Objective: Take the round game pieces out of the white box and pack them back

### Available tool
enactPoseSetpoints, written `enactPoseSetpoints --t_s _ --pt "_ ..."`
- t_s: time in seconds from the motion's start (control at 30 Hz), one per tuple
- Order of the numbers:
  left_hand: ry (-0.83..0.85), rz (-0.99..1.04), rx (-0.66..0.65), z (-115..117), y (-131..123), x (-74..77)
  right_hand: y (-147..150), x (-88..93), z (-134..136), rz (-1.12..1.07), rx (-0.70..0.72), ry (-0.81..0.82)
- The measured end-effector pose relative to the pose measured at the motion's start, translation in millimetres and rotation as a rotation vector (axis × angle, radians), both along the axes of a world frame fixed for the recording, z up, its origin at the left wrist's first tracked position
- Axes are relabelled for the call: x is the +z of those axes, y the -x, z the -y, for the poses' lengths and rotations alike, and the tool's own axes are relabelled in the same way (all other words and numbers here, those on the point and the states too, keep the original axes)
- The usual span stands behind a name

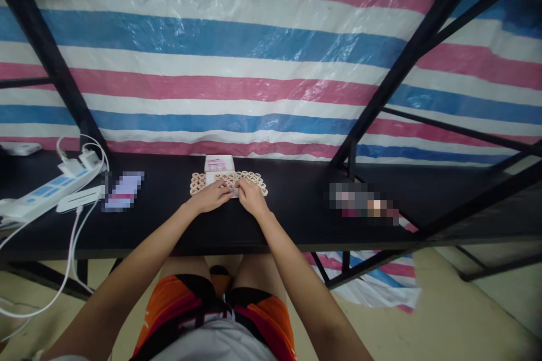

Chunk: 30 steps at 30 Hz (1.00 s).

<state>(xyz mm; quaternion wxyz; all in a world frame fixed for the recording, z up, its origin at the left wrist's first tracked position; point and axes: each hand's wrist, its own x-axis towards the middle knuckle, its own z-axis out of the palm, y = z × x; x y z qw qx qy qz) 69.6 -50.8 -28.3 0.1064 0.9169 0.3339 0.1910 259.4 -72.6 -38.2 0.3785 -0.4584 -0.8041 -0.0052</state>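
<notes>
A small white box (pixel 209 178) stands near the middle of the black table, its printed lid (pixel 219 163) folded back behind it. Inside it lie round, cream-coloured pieces with red markings, like Chinese chess pieces (pixel 224 178). More red-marked pieces (pixel 197 183) sit in rows left of the box, and dark-marked pieces (pixel 256 179) lie to its right. My left hand (pixel 213 196) is closed at the box's front, fingers bent over its edge. My right hand (pixel 251 196) is at the box's right front corner, fingers pressed together; what they hold is too small to make out.
On the left lie a white power strip (pixel 46 192) with plugs and cables, a white device (pixel 80 198) and a blurred phone-like object (pixel 125 190). A pixelated item (pixel 362 202) is on the right. Black metal posts (pixel 381 79) and a striped plastic sheet (pixel 228 62) stand behind the table (pixel 165 225).
</notes>
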Motion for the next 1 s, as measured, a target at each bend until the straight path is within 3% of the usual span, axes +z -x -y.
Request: enactPoseSetpoints --t_s 0.2,0.33,0.43,0.5,0.63,1.0 --pt "-0.048 0.189 0.144 -11 9 5.2 -3 -3.2 20 -0.125 0.021 0.018" --pt "-0.124 0.311 0.473 -30 47 11.7 -3 -7.1 24 -0.145 0.125 0.177" --pt "-0.134 0.297 0.728 -44 78 8.4 0 -9.1 23 -0.097 0.21 0.29" --pt "-0.082 0.238 0.828 -49 90 3.5 2 -9.4 23 -0.107 0.226 0.331" --pt "0.036 0.148 0.845 -51 92 -3.5 2 -8.4 23 -0.169 0.22 0.361" --pt "0.049 0.154 0.73 -46 84 -1.9 1 -8.6 20 -0.245 0.204 0.379"
